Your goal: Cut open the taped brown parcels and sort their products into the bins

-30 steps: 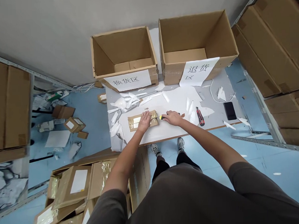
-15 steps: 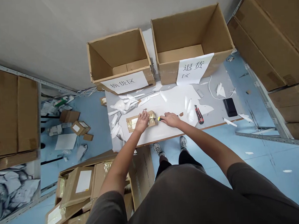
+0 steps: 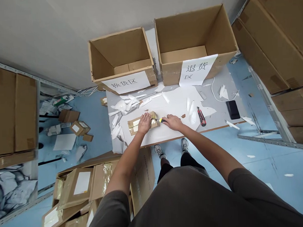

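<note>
A small taped cardboard box (image 3: 132, 127) with a white label lies on the table. Across its top rests my left hand (image 3: 144, 123), fingers stretched out and pressing on it. My right hand (image 3: 172, 122) is wrapped round a yellow-and-black utility knife (image 3: 162, 120), whose blade points left and reaches over the box's right end. Whether the blade has gone through the tape is too small to tell. To the right lies a second, red-and-black utility knife (image 3: 201, 116), untouched.
Two large open cartons, a left one (image 3: 124, 83) and a right one (image 3: 171, 71), stand along the table's back. Crumpled white paper (image 3: 122, 106) litters the table (image 3: 165, 134). A black phone (image 3: 233, 110) lies right. A big carton of boxes (image 3: 142, 181) stands lower left.
The knife has moved left, its blade now over the box's right end, where the tape and flap look lifted. My left hand stays on the box. The view has shifted slightly.
</note>
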Available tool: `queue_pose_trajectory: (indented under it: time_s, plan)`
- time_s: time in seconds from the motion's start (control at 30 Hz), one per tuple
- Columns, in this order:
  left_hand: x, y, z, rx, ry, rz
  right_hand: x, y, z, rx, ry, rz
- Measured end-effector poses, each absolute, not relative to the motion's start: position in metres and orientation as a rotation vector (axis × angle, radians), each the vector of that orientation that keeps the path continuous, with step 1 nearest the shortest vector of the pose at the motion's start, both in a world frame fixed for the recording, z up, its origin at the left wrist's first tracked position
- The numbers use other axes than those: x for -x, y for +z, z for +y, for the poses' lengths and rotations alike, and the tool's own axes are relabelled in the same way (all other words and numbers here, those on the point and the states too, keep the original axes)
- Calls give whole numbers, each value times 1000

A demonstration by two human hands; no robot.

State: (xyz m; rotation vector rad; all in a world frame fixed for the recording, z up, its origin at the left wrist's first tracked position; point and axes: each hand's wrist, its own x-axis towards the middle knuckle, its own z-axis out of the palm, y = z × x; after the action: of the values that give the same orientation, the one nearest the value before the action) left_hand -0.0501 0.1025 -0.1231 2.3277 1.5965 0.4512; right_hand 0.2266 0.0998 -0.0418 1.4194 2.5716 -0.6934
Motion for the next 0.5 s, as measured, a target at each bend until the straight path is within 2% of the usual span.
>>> queue_pose_trajectory:
  time_s: [0.5]
  plan:
    - [47, -128, 96, -2278, 533, 1630, -228, -50, 123, -1316, -607, 2635]
